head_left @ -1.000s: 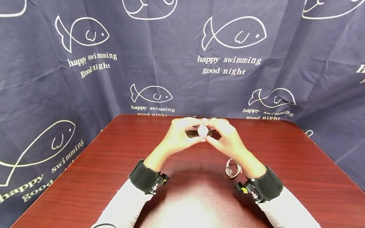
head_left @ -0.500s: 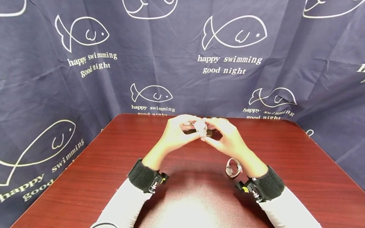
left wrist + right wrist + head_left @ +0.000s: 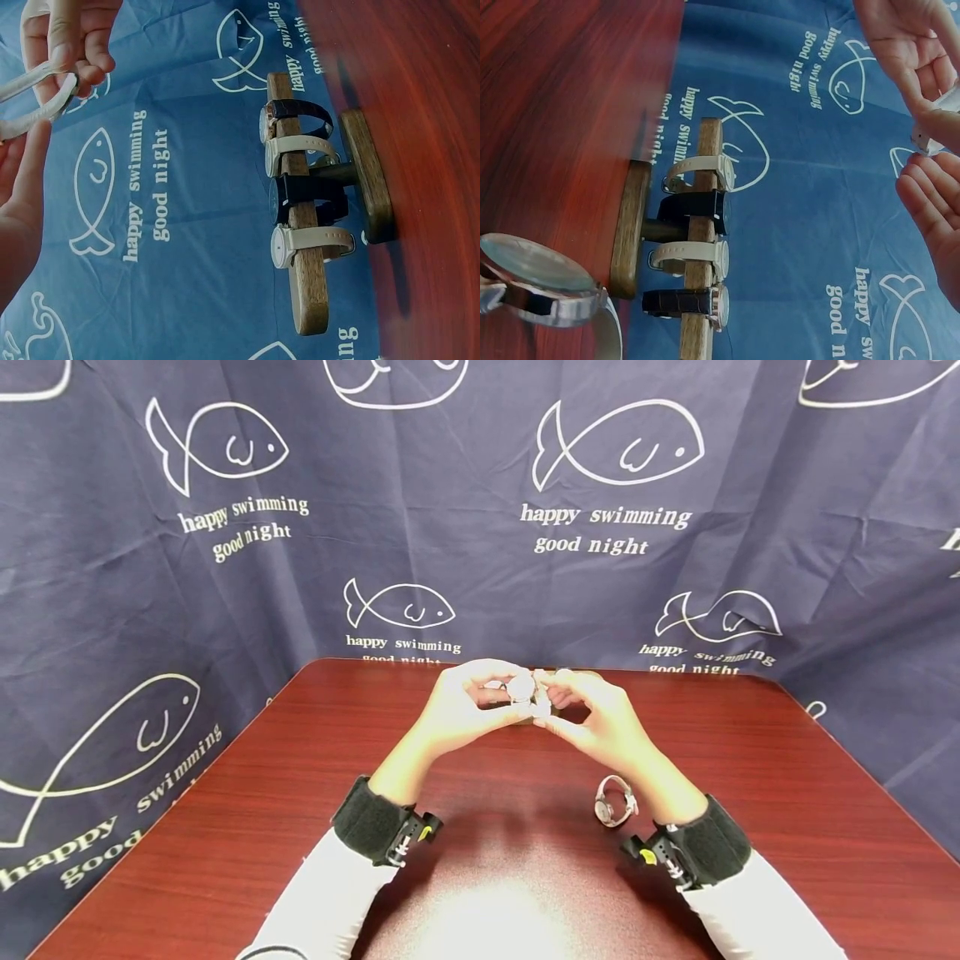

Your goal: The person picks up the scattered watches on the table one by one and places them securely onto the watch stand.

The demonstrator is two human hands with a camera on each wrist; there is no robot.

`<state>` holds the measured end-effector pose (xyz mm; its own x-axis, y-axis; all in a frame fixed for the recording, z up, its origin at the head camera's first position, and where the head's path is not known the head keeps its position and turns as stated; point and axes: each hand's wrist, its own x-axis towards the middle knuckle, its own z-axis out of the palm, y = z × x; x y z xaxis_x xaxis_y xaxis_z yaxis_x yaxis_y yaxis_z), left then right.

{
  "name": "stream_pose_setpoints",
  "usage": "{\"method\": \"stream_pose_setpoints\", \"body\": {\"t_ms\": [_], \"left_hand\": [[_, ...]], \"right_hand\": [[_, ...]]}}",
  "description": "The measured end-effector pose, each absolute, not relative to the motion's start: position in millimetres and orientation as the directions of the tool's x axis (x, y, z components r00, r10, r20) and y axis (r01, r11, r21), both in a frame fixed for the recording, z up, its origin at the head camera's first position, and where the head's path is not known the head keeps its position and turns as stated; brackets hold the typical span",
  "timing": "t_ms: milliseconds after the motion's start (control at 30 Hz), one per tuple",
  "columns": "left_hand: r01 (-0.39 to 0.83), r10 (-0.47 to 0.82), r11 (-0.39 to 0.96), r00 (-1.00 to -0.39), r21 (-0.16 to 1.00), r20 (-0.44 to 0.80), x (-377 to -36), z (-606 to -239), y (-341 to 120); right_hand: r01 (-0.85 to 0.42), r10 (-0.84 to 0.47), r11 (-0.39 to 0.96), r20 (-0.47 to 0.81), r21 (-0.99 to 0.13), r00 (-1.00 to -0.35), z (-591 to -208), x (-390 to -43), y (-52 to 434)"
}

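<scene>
A wristwatch (image 3: pixel 520 687) with a round pale face and light strap is held up between my two hands above the far part of the table. My left hand (image 3: pixel 463 708) grips it near the face. With thumb and fingers, my right hand (image 3: pixel 596 714) pinches the strap (image 3: pixel 928 141) at its end. In the left wrist view, the pale strap (image 3: pixel 34 116) runs between both hands, its face out of sight. Glare washes out the face's details in the head view.
Behind the hands, a wooden watch stand (image 3: pixel 309 304) carries several watches, with light and dark straps. Another watch (image 3: pixel 615 802) stands on its side on the red-brown table (image 3: pixel 337 752), near my right forearm. A blue fish-print cloth (image 3: pixel 480 527) hangs around the table's sides.
The held watch has moved slightly left and up with my left hand, its face turning. More of the strap now shows at my right fingers. The watch on the table has not moved.
</scene>
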<state>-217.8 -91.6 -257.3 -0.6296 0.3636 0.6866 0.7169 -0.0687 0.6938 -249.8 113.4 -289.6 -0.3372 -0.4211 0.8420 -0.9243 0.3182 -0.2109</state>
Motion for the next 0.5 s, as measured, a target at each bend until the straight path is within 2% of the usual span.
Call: {"method": "stream_pose_setpoints", "body": {"t_ms": [200,500], "left_hand": [[0.7,0.396,-0.077,-0.633,0.71,0.666,-218.2,-258.5,-92.3],[0.712,0.436,-0.108,-0.593,0.693,0.677,-218.1,-257.4,-90.2]], "right_hand": [[-0.923,-0.443,0.342,0.837,-0.175,-0.322,-289.4,-250.4,113.5],[-0.929,-0.444,0.338,0.845,-0.149,-0.297,-288.3,-250.2,112.9]]}}
